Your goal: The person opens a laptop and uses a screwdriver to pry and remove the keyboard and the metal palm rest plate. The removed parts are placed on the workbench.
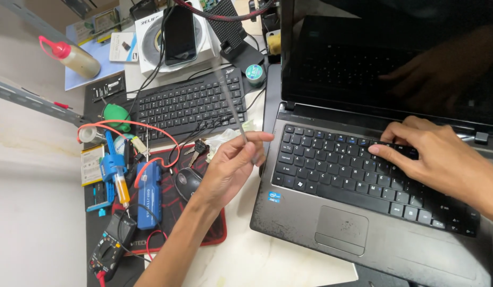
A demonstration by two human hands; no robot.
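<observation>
Over the cluttered desk, the left hand [231, 165] pinches a thin metal tool [231, 109], blurred, beside the laptop [374, 212]. The right hand [443, 159] rests open-fingered on its keyboard [331, 165], gripping nothing. Likely a key is being worked; next, the tool tip needs careful placing.

Head camera looks steeply down, seemingly close, at desk [289, 255].

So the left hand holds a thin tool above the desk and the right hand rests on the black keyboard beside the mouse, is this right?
Not quite. The head view shows the right hand on the laptop keys, not on the black keyboard. The left hand does hold a thin tool above the desk.
</observation>
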